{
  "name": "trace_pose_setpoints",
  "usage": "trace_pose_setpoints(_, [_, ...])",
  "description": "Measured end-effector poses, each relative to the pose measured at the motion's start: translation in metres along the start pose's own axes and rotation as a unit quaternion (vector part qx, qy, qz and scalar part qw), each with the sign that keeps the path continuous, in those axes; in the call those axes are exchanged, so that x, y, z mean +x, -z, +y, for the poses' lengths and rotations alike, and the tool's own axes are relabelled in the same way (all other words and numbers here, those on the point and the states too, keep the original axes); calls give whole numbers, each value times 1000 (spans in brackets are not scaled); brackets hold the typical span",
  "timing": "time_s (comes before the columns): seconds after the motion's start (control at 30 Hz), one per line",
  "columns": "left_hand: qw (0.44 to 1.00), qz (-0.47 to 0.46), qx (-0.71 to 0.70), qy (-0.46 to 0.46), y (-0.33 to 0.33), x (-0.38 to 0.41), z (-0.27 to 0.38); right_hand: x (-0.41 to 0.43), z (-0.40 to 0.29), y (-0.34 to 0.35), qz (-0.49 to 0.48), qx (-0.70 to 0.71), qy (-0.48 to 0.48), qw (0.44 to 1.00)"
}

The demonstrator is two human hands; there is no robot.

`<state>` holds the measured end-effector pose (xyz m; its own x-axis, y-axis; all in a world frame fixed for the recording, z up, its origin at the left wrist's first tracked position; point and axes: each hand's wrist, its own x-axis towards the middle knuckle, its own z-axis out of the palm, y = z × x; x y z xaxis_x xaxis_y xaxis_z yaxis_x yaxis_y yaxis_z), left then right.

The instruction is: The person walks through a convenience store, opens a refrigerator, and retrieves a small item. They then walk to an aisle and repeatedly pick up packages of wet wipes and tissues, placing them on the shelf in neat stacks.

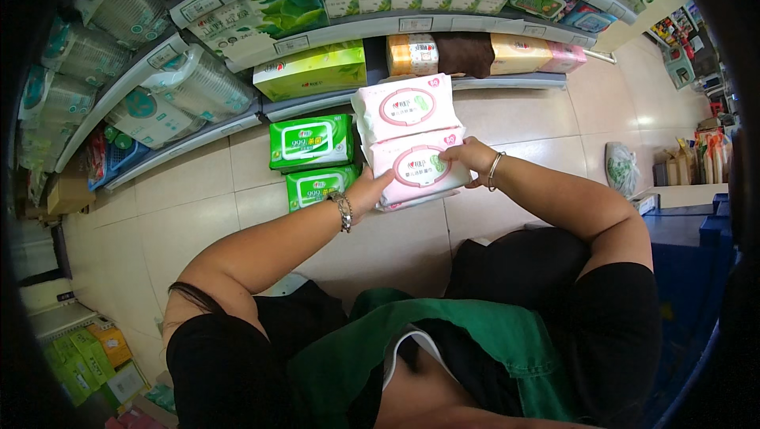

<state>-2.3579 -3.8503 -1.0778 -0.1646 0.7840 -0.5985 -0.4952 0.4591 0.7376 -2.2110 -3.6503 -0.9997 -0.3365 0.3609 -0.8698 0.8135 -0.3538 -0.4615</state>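
Both hands hold the near pack of pink-and-white wet wipes (pixel 420 166) by its sides. My left hand (pixel 369 191) grips its left edge, thumb on top; my right hand (pixel 472 159) grips the right edge, fingers over the top face. A second pink-and-white wipes pack (pixel 407 107) lies directly beyond the near one, touching it. More of the same packaging shows beneath the near pack's front edge; how many packs are below is hidden. To the left on the tiled floor sit green wet-wipes packs (pixel 311 141), with another green pack (pixel 317 184) nearer, partly behind my left wrist.
Ahead runs a low store shelf (pixel 507 81) with a green tissue box (pixel 312 70), patterned tissue packs (pixel 412 55) and a dark brown cloth (pixel 465 54). Wrapped disposable cups (pixel 199 82) fill the left shelves. A tied plastic bag (pixel 621 168) lies on the right floor, beyond a blue surface (pixel 677 236).
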Motion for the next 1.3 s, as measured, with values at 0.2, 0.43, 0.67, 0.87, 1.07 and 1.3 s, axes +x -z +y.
trace_pose_setpoints(0.2, [999,48,-12,1,-7,-6,-1,-7,2,0,-39,14,-1,999])
trace_pose_setpoints(0.43, [963,208,167,44,0,-13,35,-6,-7,8,-2,31,21,999])
trace_pose_setpoints(0.67, [884,317,149,-309,41,-22,183,-18,-64,-20,328,-164,479,798])
trace_pose_setpoints(0.87, [705,338,340,-523,64,-70,334,-62,-212,-50,261,-117,716,637])
trace_pose_setpoints(1.07, [502,550,435,-506,103,-55,417,-83,-361,-56,339,-102,745,566])
trace_pose_setpoints(1.3, [703,531,357,-311,147,-43,467,-37,-475,-63,388,-413,559,605])
